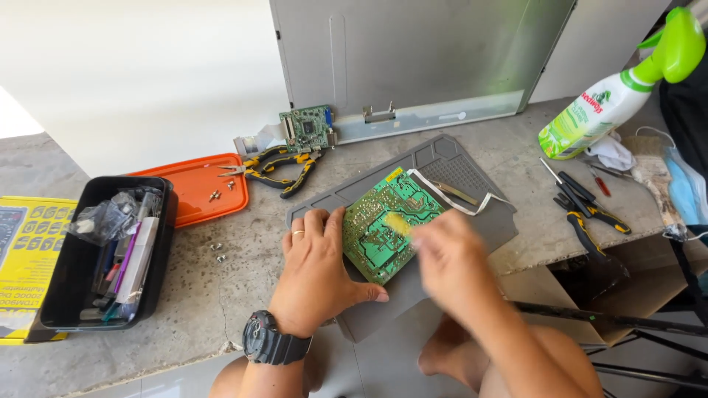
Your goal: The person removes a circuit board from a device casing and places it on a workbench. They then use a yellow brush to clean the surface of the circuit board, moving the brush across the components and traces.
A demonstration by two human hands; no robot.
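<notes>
green circuit board on the grey mat, both hands on it

the left hand (318, 274) lies flat with fingers spread, pressing down on the left edge of a green circuit board (387, 232). there's a ring on one finger and a black watch (271, 340) on that wrist. the board sits solder side up, turned at an angle, on a grey work mat (472, 184) roughly in the middle of the concrete bench (221, 295).

the right hand (451, 259) is blurred, right over the right side of the board. there's something small and yellowish (398, 223) at its fingertips touching the board, but i can't tell what it is or how tight the fingers are closed around it.

other stuff around: a white ribbon cable (461, 204) on the mat just behind the board. a smaller green board (306, 128) at the foot of a grey metal panel (413, 59) leaning against the wall. yellow-handled pliers (284, 168) next to an orange tray (195, 188) with a few screws in it, more screws loose on the bench. a black bin (92, 295) full of pens and bits on the left, half on a yellow box (26, 243). on the right a spray bottle (616, 96) with a green trigger lying over, plus more pliers (590, 221) and a screwdriver (599, 182).
</notes>
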